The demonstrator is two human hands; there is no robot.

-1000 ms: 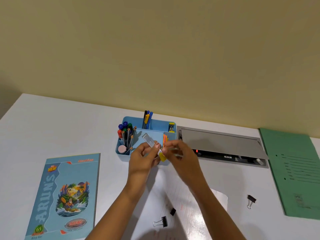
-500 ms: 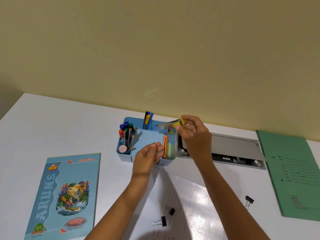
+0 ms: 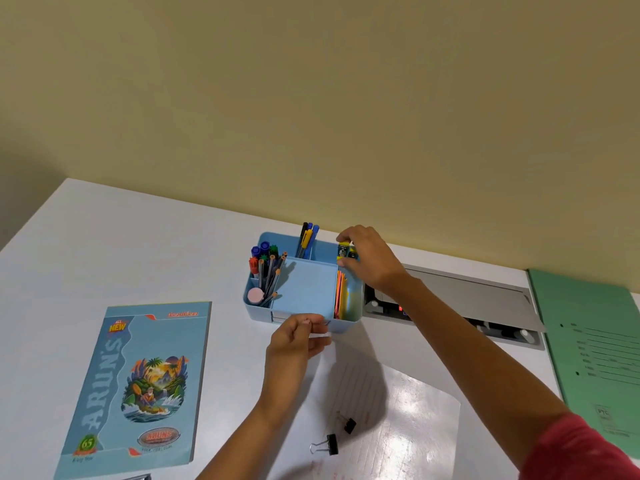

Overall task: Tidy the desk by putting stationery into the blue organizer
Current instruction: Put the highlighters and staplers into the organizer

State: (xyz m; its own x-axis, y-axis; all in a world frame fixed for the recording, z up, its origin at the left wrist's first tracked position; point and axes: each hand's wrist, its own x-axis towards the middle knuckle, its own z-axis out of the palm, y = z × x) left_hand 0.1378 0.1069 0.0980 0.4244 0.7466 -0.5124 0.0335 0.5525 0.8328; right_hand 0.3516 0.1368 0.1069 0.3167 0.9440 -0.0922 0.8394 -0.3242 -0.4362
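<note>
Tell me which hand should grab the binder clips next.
Left, probably: the left hand is nearer the binder clips and looks empty; the right hand pinches a yellow item at the blue organizer.

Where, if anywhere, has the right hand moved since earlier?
Yes. The right hand moved from the front edge of the blue plastic organizer to its back right corner.

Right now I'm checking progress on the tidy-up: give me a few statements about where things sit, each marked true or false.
The right hand is at the blue organizer's back right compartment. True.
The binder clips are inside the organizer. False: both lie on the lined sheet on the desk.
The notebook lies left of the organizer. True.
The green folder is under the notebook. False: it lies at the desk's right side, apart from it.
</note>
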